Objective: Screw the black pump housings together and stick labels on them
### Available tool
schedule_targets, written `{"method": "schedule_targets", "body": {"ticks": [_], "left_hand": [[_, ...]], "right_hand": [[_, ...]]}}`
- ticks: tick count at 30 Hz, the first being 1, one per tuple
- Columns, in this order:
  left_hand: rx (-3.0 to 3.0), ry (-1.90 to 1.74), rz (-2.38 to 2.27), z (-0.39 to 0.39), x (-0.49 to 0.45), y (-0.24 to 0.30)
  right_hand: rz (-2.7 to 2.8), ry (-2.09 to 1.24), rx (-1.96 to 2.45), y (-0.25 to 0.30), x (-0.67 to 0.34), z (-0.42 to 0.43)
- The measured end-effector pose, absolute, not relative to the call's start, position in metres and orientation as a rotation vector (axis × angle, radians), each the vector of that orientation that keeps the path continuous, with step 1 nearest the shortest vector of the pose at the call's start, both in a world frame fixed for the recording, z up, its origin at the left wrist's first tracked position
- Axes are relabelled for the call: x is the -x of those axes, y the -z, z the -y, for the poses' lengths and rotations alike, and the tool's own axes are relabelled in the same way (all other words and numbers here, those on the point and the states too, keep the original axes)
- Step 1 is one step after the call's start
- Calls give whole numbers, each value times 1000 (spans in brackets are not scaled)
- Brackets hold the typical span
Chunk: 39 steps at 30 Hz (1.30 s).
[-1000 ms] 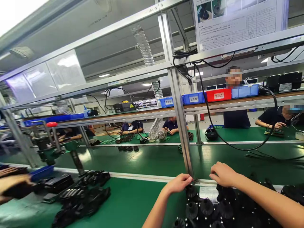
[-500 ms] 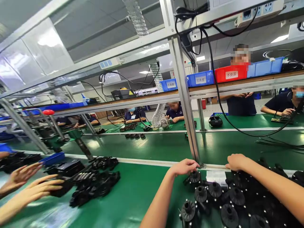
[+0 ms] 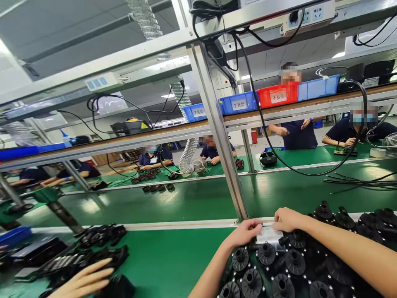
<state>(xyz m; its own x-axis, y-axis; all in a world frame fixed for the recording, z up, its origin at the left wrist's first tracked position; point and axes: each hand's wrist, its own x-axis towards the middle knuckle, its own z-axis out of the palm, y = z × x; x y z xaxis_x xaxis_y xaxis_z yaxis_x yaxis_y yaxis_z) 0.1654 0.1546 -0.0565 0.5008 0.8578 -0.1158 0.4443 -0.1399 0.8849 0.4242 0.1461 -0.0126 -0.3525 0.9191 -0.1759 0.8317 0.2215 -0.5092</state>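
Note:
My left hand (image 3: 245, 232) and my right hand (image 3: 285, 219) meet over a small clear plastic bag (image 3: 269, 234) at the foot of an aluminium post (image 3: 218, 132). Both hands pinch the bag's edges, the left on its left side, the right on its top right corner. Just below the bag lie several black round plastic parts (image 3: 273, 271) with raised hubs, spread across the green mat (image 3: 167, 260) under my right forearm.
A co-worker's hand (image 3: 83, 281) rests on a heap of black parts (image 3: 93, 252) at lower left. A green conveyor belt (image 3: 173, 203) runs behind the post. Across it several people sit at benches under a shelf with blue bins (image 3: 237, 103) and a red bin (image 3: 277, 96).
My view has shifted right and down. My right hand moved left toward the left hand, and both now grip the clear bag. The co-worker's hands at left dropped lower.

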Motion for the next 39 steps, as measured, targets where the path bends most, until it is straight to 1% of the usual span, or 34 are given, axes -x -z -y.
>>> {"method": "schedule_targets", "body": {"ticks": [4, 8, 10, 15, 22, 33, 39], "left_hand": [[-1767, -585, -1017, -148, -165, 48], [-1635, -660, -939, -148, -166, 46], [-1562, -731, -913, -148, -168, 47], [-1488, -921, -846, -144, -176, 39], [-1503, -1123, -819, -140, -178, 27], [-1585, -1222, -854, -137, -184, 21], [-1611, -1264, -914, -136, -185, 20]], "right_hand": [[2209, -1010, 1463, 16, -428, -154], [2149, -1112, 1283, 15, -433, -158], [2131, -1093, 1238, 15, -433, -158], [2041, -894, 1263, 19, -426, -153], [2001, -863, 1127, 18, -418, -149], [1914, -779, 1053, 11, -414, -146], [1878, -806, 1058, 7, -412, -143]]}}
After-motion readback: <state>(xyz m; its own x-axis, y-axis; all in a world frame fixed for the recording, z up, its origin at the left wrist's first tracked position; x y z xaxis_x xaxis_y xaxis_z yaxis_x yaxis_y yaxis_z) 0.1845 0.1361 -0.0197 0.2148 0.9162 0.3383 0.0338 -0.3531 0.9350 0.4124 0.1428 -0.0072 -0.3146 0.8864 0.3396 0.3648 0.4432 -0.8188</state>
